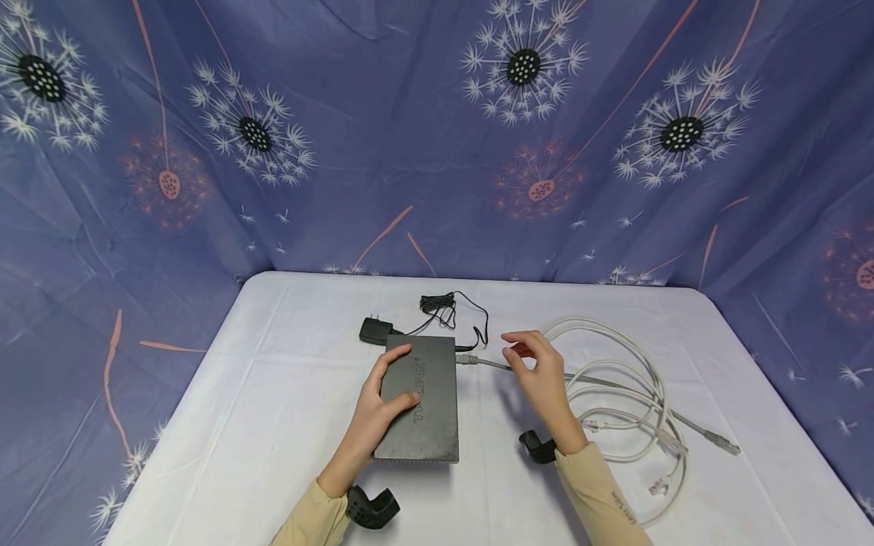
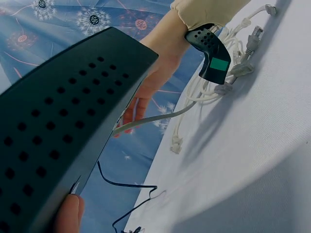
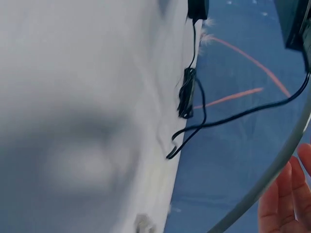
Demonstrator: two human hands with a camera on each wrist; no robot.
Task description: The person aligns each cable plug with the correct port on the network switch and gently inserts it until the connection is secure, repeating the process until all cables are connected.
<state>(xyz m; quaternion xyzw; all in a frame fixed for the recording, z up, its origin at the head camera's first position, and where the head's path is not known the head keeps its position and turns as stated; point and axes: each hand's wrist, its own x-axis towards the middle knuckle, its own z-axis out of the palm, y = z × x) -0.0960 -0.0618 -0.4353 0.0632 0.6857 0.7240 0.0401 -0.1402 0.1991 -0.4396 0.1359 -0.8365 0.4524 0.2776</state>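
A black network switch (image 1: 437,409) with TP-LINK lettering is gripped by my left hand (image 1: 372,409), the thumb lying across its top. Vent holes dot the side of the switch in the left wrist view, where part of my left thumb (image 2: 68,213) shows. A grey network cable's plug (image 1: 467,360) sits at the right side of the switch, beside the thin black power lead (image 1: 465,349). My right hand (image 1: 542,371) hovers to the right with loosely bent fingers. In the right wrist view those fingers (image 3: 285,201) are close beside the grey cable (image 3: 268,179); contact is unclear.
A black power adapter (image 1: 375,331) and its bundled cord (image 1: 437,303) lie behind the switch. Loops of pale network cable (image 1: 658,390) cover the table's right side, with loose plugs (image 1: 722,442) at their ends. A patterned blue curtain (image 1: 410,152) hangs behind the white table (image 1: 259,425).
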